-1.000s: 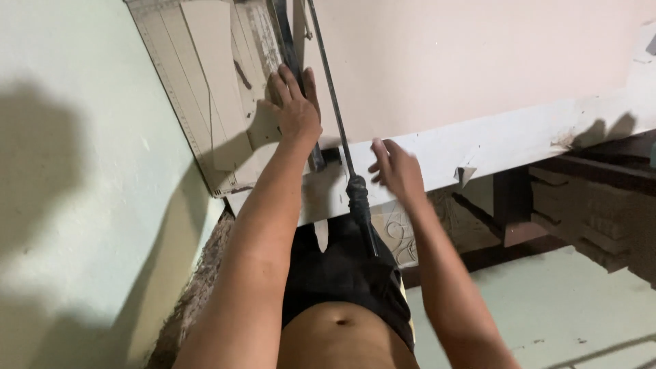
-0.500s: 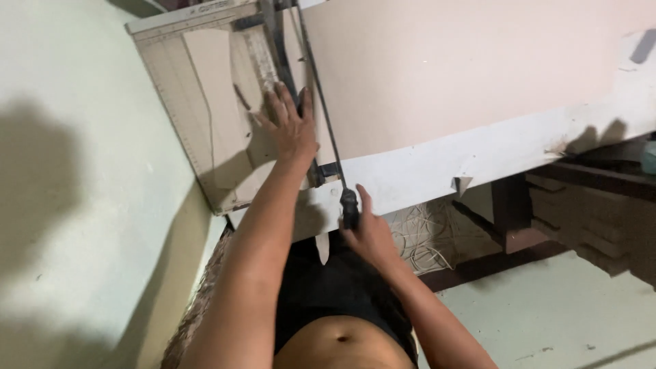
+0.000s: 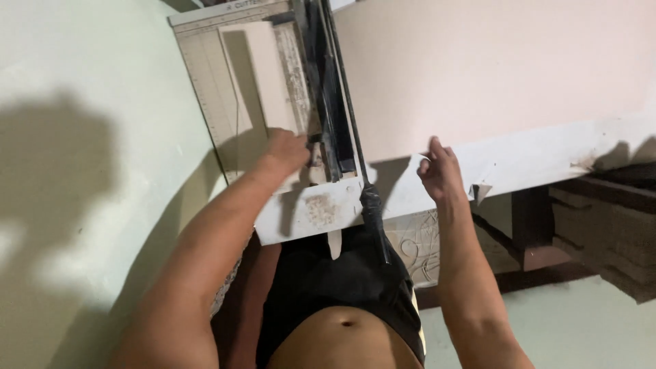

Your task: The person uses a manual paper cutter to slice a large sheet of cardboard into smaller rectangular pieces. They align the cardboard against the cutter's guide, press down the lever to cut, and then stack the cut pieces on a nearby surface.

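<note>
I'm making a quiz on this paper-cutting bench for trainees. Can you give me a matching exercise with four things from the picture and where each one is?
Things:
1. left hand
2. right hand
3. black rubber-gripped cutter lever handle
4. large pale pink card sheet

Places:
A. hanging out past the bench's front edge
B. at the near edge of the big sheet
C. spread to the right of the blade
D. on the narrow cut strip on the gridded cutter board

Pairs: 1-D, 2-B, 3-A, 4-C
</note>
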